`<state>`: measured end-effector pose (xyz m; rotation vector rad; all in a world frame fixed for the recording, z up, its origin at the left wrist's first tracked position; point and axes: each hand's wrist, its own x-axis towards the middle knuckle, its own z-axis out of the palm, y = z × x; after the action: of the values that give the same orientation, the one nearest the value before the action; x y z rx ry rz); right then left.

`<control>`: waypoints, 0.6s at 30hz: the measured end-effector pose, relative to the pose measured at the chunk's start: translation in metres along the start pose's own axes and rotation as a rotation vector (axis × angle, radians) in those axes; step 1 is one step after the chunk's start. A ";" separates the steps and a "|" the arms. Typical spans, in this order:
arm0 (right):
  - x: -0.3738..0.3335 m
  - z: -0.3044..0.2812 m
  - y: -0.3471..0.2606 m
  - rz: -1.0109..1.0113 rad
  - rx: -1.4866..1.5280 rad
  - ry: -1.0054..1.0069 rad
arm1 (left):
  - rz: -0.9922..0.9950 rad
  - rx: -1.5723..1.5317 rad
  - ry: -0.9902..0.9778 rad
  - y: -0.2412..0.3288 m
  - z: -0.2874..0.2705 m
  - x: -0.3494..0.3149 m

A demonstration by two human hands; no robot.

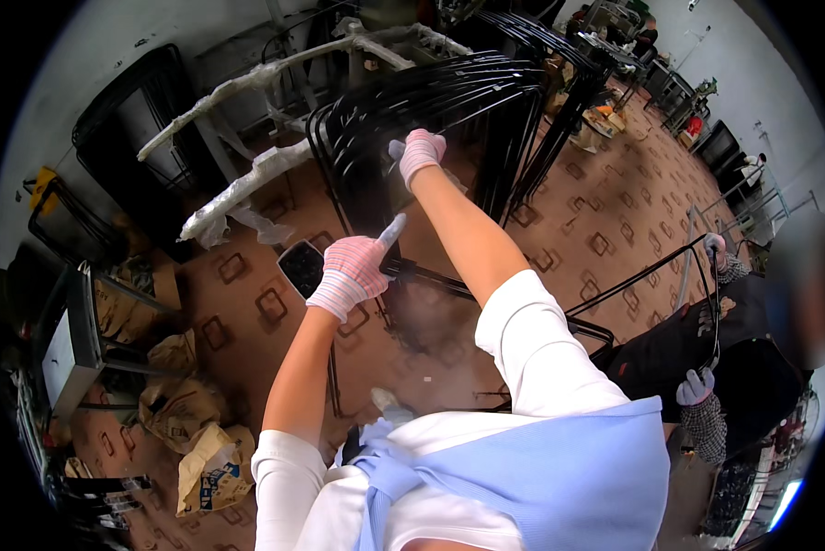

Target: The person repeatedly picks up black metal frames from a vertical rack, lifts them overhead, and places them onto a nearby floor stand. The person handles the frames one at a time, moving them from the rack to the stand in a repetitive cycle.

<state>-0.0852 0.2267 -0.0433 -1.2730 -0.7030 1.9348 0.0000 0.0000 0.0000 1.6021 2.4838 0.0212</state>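
At left, paper sacks (215, 470) slump on the floor, contents hidden. The left hand (353, 271) has curled fingers beside a black bar (435, 277); whether they grip it, I cannot tell. Just beyond, many black frames (412, 101) already stand bunched, the right hand (422, 151) before them, its grasp hidden. Farther right, a co-worker (661, 340) holds another black piece (638, 277), seemingly left to add.

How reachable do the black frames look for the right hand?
Likely yes: the right hand is right by the black frames, with nothing visible between; whether it already touches them is unclear.
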 end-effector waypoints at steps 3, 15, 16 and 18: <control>-0.017 -0.006 -0.034 0.041 0.262 -0.099 | -0.007 -0.027 0.114 -0.008 0.010 0.025; -0.111 -0.186 -0.075 -0.003 0.075 -0.657 | 0.286 -0.142 0.599 -0.051 0.041 -0.094; -0.112 -0.199 -0.080 -0.043 0.067 -0.725 | 0.298 -0.137 0.617 -0.053 0.039 -0.106; -0.110 -0.217 -0.095 -0.100 0.070 -0.827 | 0.279 -0.139 0.650 -0.054 0.034 -0.131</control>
<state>0.1701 0.2094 0.0088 -0.3353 -1.0485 2.3577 0.0090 -0.1437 -0.0199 2.1158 2.5590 0.8584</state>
